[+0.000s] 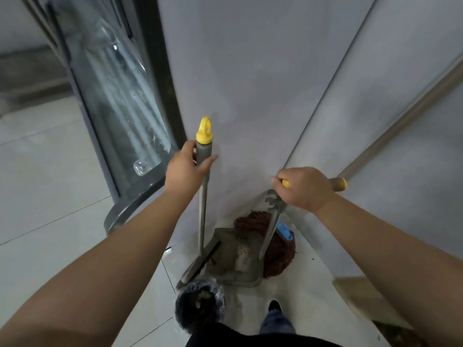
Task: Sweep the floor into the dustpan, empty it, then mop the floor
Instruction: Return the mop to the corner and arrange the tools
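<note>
- Broom handle (203, 194) in my left hand (185, 169): my fingers and thumb wrap round the grey grip just under its yellow cap (205, 131), and the pole stands almost upright against the pale wall (250, 71).
- The broom head (194, 267) sits on the floor at the foot of that pole, touching the left edge of the dustpan.
- My right hand (304, 187) grips the top of the dustpan handle (269, 229); a yellow tip shows at my knuckles, and a yellow-ended stub sticks out past the heel of my hand.
- The grey dustpan (235, 264) rests on the floor in the corner, its tray facing me, with a pale lump of dirt lying in it.
- A reddish-brown mop head (278, 256) lies behind and to the right of the dustpan, pushed into the corner, with a blue fitting (285, 231) on top of it.
- A tan pole (400, 123) slants up along the right-hand wall; whether it belongs to the mop I cannot tell.
- A small bin with a dark plastic liner (199, 301) stands just in front of the broom head, near my shoe (274, 305).
- A dark-framed glass panel (120, 101) stands to the left, on the light tiled floor (50, 196).
</note>
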`<state>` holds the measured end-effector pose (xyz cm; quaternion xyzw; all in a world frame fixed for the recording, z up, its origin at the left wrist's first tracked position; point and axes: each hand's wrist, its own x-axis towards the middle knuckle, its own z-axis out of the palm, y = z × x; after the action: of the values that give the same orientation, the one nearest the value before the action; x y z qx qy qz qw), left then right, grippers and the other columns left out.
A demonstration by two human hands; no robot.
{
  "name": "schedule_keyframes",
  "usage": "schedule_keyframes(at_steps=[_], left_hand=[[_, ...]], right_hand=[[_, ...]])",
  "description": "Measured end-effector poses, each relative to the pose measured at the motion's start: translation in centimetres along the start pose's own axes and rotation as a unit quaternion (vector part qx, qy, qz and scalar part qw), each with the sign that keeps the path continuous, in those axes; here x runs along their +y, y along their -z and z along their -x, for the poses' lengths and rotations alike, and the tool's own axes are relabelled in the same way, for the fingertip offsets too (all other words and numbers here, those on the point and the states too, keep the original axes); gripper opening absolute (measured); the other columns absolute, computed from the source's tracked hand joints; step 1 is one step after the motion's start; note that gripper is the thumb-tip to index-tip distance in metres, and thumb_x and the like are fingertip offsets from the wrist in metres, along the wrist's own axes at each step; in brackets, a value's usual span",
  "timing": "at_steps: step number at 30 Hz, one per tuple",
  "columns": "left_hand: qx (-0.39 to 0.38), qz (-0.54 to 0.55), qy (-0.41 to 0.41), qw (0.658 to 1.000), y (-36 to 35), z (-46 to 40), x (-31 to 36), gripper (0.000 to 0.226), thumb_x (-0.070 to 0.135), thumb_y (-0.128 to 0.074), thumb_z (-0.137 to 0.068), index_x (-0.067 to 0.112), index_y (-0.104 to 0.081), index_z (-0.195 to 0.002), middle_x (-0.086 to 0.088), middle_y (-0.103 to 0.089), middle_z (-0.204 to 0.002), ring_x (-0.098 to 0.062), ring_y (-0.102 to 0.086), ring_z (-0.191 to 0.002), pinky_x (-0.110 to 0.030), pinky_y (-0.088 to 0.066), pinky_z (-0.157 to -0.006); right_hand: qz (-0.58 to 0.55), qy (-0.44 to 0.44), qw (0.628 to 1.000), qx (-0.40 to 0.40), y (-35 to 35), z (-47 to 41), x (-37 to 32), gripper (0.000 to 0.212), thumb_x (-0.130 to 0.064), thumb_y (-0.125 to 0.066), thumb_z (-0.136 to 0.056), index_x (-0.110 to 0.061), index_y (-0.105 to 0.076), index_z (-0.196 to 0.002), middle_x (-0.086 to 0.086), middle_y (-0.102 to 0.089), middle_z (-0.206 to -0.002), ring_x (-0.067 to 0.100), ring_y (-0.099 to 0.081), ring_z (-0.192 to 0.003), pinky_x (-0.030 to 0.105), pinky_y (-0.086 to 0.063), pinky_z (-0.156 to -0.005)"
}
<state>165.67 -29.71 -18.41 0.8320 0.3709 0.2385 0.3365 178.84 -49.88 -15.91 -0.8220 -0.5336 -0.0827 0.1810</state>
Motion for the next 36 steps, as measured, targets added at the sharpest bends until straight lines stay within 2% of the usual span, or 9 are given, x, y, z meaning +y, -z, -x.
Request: schedule_keyframes(at_steps=[4,7,13,18,24,27,31,33,36], left_hand=[[0.029,-0.019,0.031,0.999,0.0,1.1,1.4,0.038,0.037,-0.069,-0.081,0.009,-0.054,-0.102,-0.001,-0.055,-0.077,-0.017,-0.050,-0.069,-0.026,-0.033,-0.060],[0.060,-0.041,0.073,0.995,-0.2,2.1,2.6,0.035,0.039,-0.069,-0.081,0.012,-0.052,-0.095,0.002,-0.057,-0.076,-0.018,-0.052,-0.071,-0.029,-0.038,-0.062],[0.097,-0.082,0.127,0.984,-1.6,3.4,4.9,0.039,0.043,-0.068,-0.080,0.024,-0.035,-0.074,0.012,-0.043,-0.062,-0.011,-0.046,-0.057,-0.027,-0.030,-0.051],[0.098,-0.088,0.134,0.982,-3.1,4.0,6.2,0.037,0.043,-0.068,-0.079,0.025,-0.036,-0.076,0.013,-0.042,-0.061,-0.003,-0.043,-0.055,-0.020,-0.028,-0.047],[0.112,-0.087,0.163,0.976,-4.2,5.1,5.6,0.038,0.045,-0.067,-0.079,0.017,-0.043,-0.083,0.003,-0.052,-0.067,-0.016,-0.050,-0.062,-0.030,-0.041,-0.053],[0.123,-0.084,0.164,0.975,-4.3,5.6,5.7,0.039,0.047,-0.067,-0.079,0.018,-0.042,-0.085,-0.002,-0.058,-0.074,-0.020,-0.054,-0.067,-0.033,-0.045,-0.058],[0.120,-0.080,0.184,0.972,-3.9,6.1,5.2,0.039,0.047,-0.066,-0.080,0.017,-0.043,-0.088,-0.003,-0.060,-0.080,-0.021,-0.057,-0.072,-0.034,-0.048,-0.062],[0.117,-0.083,0.193,0.971,-3.4,6.2,4.6,0.040,0.049,-0.064,-0.080,0.016,-0.044,-0.091,-0.003,-0.061,-0.081,-0.022,-0.058,-0.073,-0.034,-0.049,-0.063],[0.128,-0.069,0.178,0.973,-2.2,5.8,3.9,0.041,0.050,-0.063,-0.081,0.015,-0.045,-0.090,-0.001,-0.058,-0.074,-0.022,-0.057,-0.069,-0.032,-0.045,-0.056]], right_hand=[[-0.037,0.118,0.992,0.003,-1.0,-2.4,1.0,0.032,-0.014,-0.063,-0.071,-0.004,-0.054,-0.042,0.010,-0.047,-0.034,0.022,-0.045,-0.026,0.020,-0.035,-0.030],[-0.072,0.181,0.980,-0.040,-2.2,-3.2,1.8,0.027,-0.012,-0.065,-0.066,-0.005,-0.056,-0.042,0.010,-0.049,-0.036,0.023,-0.047,-0.028,0.021,-0.036,-0.031],[-0.129,0.271,0.952,-0.063,-2.9,-5.7,5.7,0.038,-0.018,-0.056,-0.074,-0.004,-0.051,-0.039,0.012,-0.047,-0.035,0.021,-0.046,-0.029,0.019,-0.036,-0.034],[-0.131,0.303,0.935,-0.133,-3.8,-7.8,6.6,0.027,-0.014,-0.058,-0.074,-0.001,-0.061,-0.050,0.015,-0.058,-0.046,0.029,-0.056,-0.040,0.024,-0.036,-0.046],[-0.139,0.345,0.917,-0.142,-4.9,-7.2,6.1,0.022,-0.006,-0.068,-0.068,-0.003,-0.060,-0.048,0.010,-0.057,-0.042,0.025,-0.053,-0.035,0.020,-0.030,-0.045],[-0.127,0.316,0.919,-0.200,-5.3,-7.6,5.8,0.026,-0.012,-0.061,-0.087,0.000,-0.065,-0.064,0.018,-0.064,-0.062,0.032,-0.059,-0.057,0.027,-0.034,-0.055],[-0.137,0.294,0.918,-0.227,-5.7,-7.1,4.6,0.030,-0.020,-0.054,-0.092,0.000,-0.065,-0.072,0.018,-0.065,-0.070,0.032,-0.058,-0.067,0.026,-0.032,-0.058],[-0.138,0.277,0.927,-0.214,-5.6,-6.9,4.0,0.036,-0.023,-0.051,-0.090,0.000,-0.065,-0.067,0.019,-0.064,-0.066,0.030,-0.059,-0.062,0.026,-0.032,-0.056],[-0.171,0.275,0.941,-0.102,-5.0,-7.4,2.8,0.043,-0.024,-0.045,-0.079,-0.001,-0.054,-0.043,0.014,-0.052,-0.040,0.022,-0.050,-0.035,0.020,-0.029,-0.044]])
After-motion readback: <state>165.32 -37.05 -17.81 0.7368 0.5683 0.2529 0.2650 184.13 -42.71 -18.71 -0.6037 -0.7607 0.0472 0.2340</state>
